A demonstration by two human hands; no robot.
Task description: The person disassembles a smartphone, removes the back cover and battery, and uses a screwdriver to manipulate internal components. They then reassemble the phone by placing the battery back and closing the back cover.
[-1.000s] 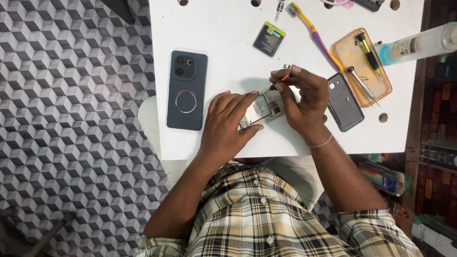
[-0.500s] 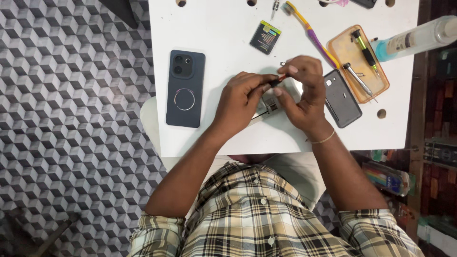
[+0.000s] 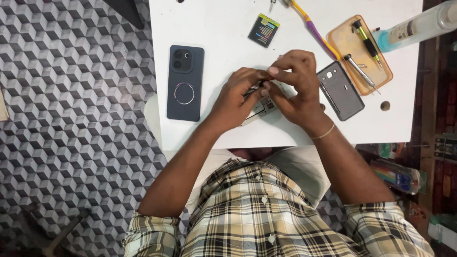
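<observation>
At frame centre, the left hand and right hand pinch fingers narrowly on a small opened grey phone. A dark blue slab smartphone lies left; a grey plastic back cover lies right.

The table is smooth matt white. The dark phone has a matt plastic back, as does the grey back cover. The tray looks like tan plastic, the screwdriver shiny metal, and the shirt checked cloth.
</observation>
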